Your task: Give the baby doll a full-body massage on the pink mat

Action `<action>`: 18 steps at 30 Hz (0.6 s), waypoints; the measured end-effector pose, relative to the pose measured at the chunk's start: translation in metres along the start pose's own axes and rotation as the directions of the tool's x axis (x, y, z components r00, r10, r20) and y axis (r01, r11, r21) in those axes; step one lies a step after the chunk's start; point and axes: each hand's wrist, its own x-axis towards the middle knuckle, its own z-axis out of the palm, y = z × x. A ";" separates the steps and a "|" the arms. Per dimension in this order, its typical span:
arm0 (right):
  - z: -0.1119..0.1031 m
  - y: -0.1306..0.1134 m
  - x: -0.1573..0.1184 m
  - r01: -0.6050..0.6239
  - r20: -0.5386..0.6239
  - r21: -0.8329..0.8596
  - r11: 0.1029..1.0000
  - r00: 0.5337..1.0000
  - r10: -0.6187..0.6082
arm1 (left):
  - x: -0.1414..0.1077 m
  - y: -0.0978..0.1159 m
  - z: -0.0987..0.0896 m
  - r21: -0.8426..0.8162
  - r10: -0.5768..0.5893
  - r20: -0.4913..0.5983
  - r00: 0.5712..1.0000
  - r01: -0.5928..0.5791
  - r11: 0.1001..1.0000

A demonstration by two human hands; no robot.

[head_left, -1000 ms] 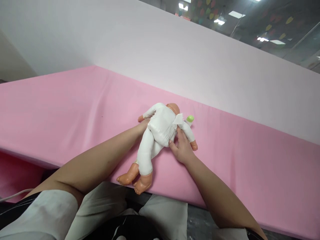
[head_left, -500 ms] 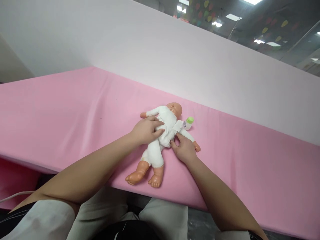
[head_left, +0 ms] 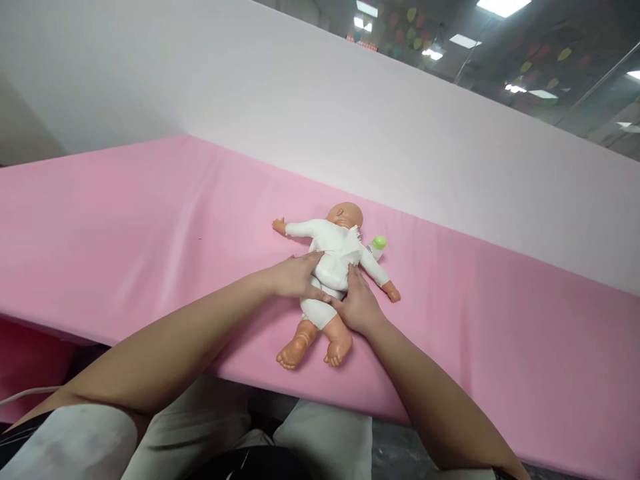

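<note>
A smooth pink cloth covers the desk (head_left: 125,220), which runs along a plain, pale matte wall panel (head_left: 300,107). Near its front edge lies a plastic baby doll (head_left: 327,267) in a soft white suit, arms flung wide, bare moulded feet toward the person; the left hand (head_left: 296,277) and the right hand (head_left: 357,307) press on either side of its waist, fingers curled against the fabric. Just beside the doll's head rests a small white bottle (head_left: 377,245) with a rounded green cap; its print is too small to read.
</note>
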 end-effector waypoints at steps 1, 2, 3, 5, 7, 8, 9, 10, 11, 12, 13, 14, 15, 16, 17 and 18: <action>-0.001 0.000 0.000 -0.002 0.011 0.013 1.000 1.000 0.001 | 0.000 -0.003 -0.001 -0.010 0.003 0.020 1.000 -0.003 1.000; -0.003 0.000 0.000 -0.004 0.020 0.030 1.000 1.000 0.003 | 0.001 -0.007 -0.002 -0.023 0.006 0.044 0.999 -0.005 1.000; -0.005 0.000 0.000 -0.007 0.026 0.050 0.999 1.000 0.006 | 0.001 -0.011 -0.003 -0.036 0.007 0.069 0.998 -0.004 0.999; -0.011 0.001 0.000 -0.008 0.038 0.097 0.995 0.999 0.004 | 0.002 -0.019 -0.004 -0.045 -0.006 0.116 0.993 0.011 0.999; -0.020 0.004 0.001 0.006 0.070 0.144 0.989 0.997 -0.016 | 0.002 -0.024 -0.005 -0.018 -0.031 0.143 0.989 0.034 0.999; -0.024 0.007 0.001 0.018 0.092 0.163 0.986 0.995 -0.033 | 0.003 -0.027 -0.005 0.001 -0.038 0.154 0.987 0.038 0.999; -0.029 0.009 0.002 0.027 0.118 0.176 0.984 0.992 -0.048 | 0.003 -0.028 -0.006 0.014 -0.038 0.166 0.985 0.036 0.999; -0.033 0.012 0.003 0.033 0.142 0.184 0.982 0.988 -0.060 | 0.002 -0.030 -0.007 0.018 -0.031 0.185 0.982 0.028 0.999; -0.036 0.015 0.003 0.038 0.159 0.185 0.982 0.985 -0.068 | 0.002 -0.031 -0.009 0.016 -0.021 0.203 0.979 0.018 1.000; -0.039 0.018 0.004 0.041 0.169 0.182 0.983 0.983 -0.073 | 0.002 -0.032 -0.010 0.010 -0.011 0.222 0.975 0.009 1.000; -0.042 0.020 0.005 0.047 0.173 0.175 0.983 0.982 -0.078 | 0.001 -0.033 -0.012 0.002 0.000 0.234 0.972 -0.001 1.000; -0.044 0.023 0.006 0.054 0.175 0.170 0.984 0.981 -0.084 | 0.000 -0.035 -0.013 -0.004 0.015 0.240 0.971 -0.014 1.000; -0.045 0.025 0.007 0.060 0.178 0.169 0.984 0.980 -0.090 | 0.000 -0.036 -0.015 -0.007 0.031 0.241 0.970 -0.031 1.000; -0.046 0.028 0.008 0.066 0.182 0.172 0.983 0.978 -0.098 | -0.001 -0.037 -0.015 -0.007 0.046 0.239 0.970 -0.046 0.999; -0.046 0.029 0.009 0.072 0.183 0.178 0.981 0.977 -0.105 | -0.001 -0.039 -0.016 -0.004 0.058 0.238 0.970 -0.059 0.998; -0.046 0.031 0.009 0.077 0.181 0.183 0.980 0.977 -0.111 | -0.002 -0.039 -0.016 0.000 0.064 0.237 0.970 -0.066 0.998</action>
